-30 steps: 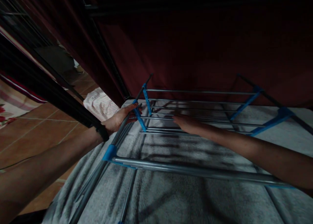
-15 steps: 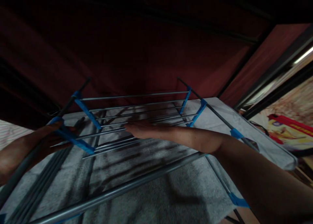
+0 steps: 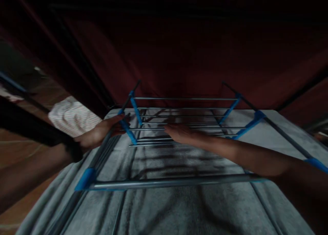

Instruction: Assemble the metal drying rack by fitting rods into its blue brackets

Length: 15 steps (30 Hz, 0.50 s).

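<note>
A rack of thin metal rods (image 3: 151, 128) and blue plastic brackets (image 3: 249, 125) lies across a grey cloth-covered surface, its dark side poles (image 3: 284, 138) running away from me. At the rack's left side, my left hand (image 3: 102, 130) is closed around the blue bracket (image 3: 128, 130) where it meets the pole. My right hand (image 3: 179, 132) reaches in from the right and is closed over the front rods near their middle; its fingertips are partly hidden. Nearer to me, a thicker metal tube (image 3: 164, 182) crosses between the poles, with a blue joint (image 3: 85, 179) at its left end.
Dark red fabric (image 3: 179, 64) hangs behind the rack. A dark post (image 3: 33, 125) cuts across my left forearm. Beyond the surface's left edge are a striped cloth (image 3: 74, 115) and an orange-brown tiled floor (image 3: 15, 142). Loose tubes lie along the left side of the grey cloth (image 3: 179, 211).
My view has swung left, so the rack sits further right and the tiled floor shows. Both hands stay on the same parts of the rack.
</note>
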Each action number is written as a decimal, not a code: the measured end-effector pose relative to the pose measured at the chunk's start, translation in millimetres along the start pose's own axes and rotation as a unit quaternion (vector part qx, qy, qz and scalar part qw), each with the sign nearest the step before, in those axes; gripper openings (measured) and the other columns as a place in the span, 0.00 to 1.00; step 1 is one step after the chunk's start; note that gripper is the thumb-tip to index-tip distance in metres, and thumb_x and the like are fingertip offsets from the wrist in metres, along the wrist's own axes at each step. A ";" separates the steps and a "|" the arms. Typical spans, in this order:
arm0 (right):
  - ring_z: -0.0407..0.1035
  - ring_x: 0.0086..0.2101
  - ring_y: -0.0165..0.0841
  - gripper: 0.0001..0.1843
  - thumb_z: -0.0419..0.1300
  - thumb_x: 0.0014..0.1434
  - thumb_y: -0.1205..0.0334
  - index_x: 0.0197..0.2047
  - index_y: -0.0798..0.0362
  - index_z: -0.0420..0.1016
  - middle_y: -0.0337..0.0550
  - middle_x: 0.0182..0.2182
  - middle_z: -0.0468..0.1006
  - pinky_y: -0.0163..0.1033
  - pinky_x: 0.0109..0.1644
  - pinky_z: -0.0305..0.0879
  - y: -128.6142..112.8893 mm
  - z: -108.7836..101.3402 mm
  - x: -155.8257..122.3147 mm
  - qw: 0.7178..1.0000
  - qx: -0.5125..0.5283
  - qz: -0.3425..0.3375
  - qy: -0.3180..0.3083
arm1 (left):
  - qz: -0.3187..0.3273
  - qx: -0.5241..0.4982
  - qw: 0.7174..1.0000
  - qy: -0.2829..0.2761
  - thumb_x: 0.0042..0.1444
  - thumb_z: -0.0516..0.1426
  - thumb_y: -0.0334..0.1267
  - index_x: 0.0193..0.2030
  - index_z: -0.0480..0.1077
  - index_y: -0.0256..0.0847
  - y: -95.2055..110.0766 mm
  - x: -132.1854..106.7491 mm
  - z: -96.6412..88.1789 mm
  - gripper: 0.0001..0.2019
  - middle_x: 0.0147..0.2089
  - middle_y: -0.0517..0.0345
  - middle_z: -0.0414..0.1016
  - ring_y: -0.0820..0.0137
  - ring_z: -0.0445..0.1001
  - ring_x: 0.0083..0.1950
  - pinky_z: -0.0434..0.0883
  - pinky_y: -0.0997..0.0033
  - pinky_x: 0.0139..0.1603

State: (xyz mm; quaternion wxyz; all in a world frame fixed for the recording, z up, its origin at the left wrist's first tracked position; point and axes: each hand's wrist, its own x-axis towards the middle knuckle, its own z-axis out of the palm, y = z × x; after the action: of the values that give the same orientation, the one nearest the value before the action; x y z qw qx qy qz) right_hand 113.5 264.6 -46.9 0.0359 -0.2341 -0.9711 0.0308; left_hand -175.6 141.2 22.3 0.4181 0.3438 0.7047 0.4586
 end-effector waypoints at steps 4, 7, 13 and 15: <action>0.75 0.49 0.39 0.18 0.43 0.76 0.57 0.56 0.52 0.72 0.51 0.51 0.80 0.39 0.45 0.67 -1.3 0.2 5.5 1.000 -0.019 0.008 -0.013 | 0.003 -0.072 0.997 0.001 0.54 0.65 0.46 0.47 0.77 0.39 0.4 -1.6 2.1 0.17 0.43 0.49 0.82 0.60 0.81 0.45 0.80 0.64 0.45; 0.76 0.46 0.40 0.18 0.44 0.76 0.56 0.54 0.51 0.72 0.50 0.48 0.81 0.39 0.43 0.67 -4.7 -5.0 5.9 0.999 -0.021 0.015 -0.033 | 0.013 -0.072 0.997 -0.007 0.51 0.67 0.49 0.47 0.77 0.39 1.1 -5.9 5.3 0.20 0.42 0.50 0.82 0.60 0.81 0.44 0.80 0.64 0.44; 0.77 0.46 0.42 0.18 0.45 0.75 0.56 0.54 0.52 0.72 0.52 0.47 0.82 0.40 0.44 0.68 -5.7 -6.0 9.4 0.998 -0.014 0.029 -0.046 | 0.026 -0.066 0.997 -0.023 0.49 0.68 0.54 0.51 0.77 0.39 -2.8 -3.2 4.6 0.27 0.48 0.46 0.82 0.56 0.81 0.49 0.79 0.60 0.47; 0.76 0.46 0.42 0.19 0.44 0.75 0.57 0.54 0.53 0.74 0.53 0.47 0.82 0.42 0.47 0.68 -3.8 -4.7 8.7 0.999 -0.010 0.028 -0.032 | 0.036 -0.063 0.997 -0.026 0.49 0.67 0.54 0.50 0.77 0.38 -3.7 -2.2 4.2 0.27 0.48 0.45 0.81 0.56 0.81 0.48 0.78 0.61 0.45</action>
State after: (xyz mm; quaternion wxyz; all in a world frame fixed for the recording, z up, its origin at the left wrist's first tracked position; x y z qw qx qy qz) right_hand 104.4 265.4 -41.4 0.0018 -0.2607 -0.9650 0.0292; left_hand -171.3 139.5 18.4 0.4406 0.3540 0.6499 0.5081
